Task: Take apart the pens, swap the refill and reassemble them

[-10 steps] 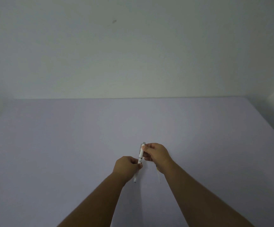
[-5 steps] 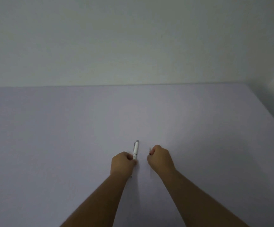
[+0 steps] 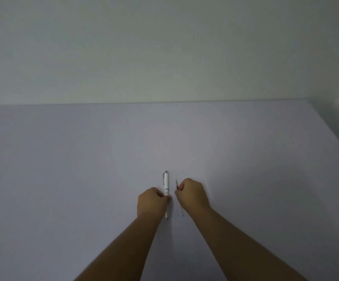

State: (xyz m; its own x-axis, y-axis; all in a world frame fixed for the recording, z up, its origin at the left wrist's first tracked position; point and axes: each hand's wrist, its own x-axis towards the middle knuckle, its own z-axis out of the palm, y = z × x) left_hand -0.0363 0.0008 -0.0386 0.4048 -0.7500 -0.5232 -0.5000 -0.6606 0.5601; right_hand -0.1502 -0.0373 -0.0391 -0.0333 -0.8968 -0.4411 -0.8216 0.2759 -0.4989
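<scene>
The scene shows a pale lavender counter [image 3: 83,179] set against a plain light wall [image 3: 164,47]. Both forearms enter from the lower edge of the frame and converge near the centre of the counter.

The left hand [image 3: 151,202] is closed in a loose fist. Its thumb and fingertips pinch the white pen [image 3: 166,184] at mid-barrel. The pen points away from the person, nearly in line with the forearm. Its upper section, with a grey end cap and a clip on the left side, projects beyond the hand. Its lower end, with the writing tip, emerges below the hand beside the wrist. Whether the pen lies on the counter or is held just above it cannot be determined.

The right hand [image 3: 192,194] is also clenched. It grips a thin refill [image 3: 177,184], which runs roughly parallel to the pen. The dark upper end of the refill protrudes above the knuckles. A pale, translucent length extends below the hand along the inner side of the wrist.

The pen and the refill are just beside each other but apart. A narrow strip of counter is visible between them. The two hands do not touch.
</scene>
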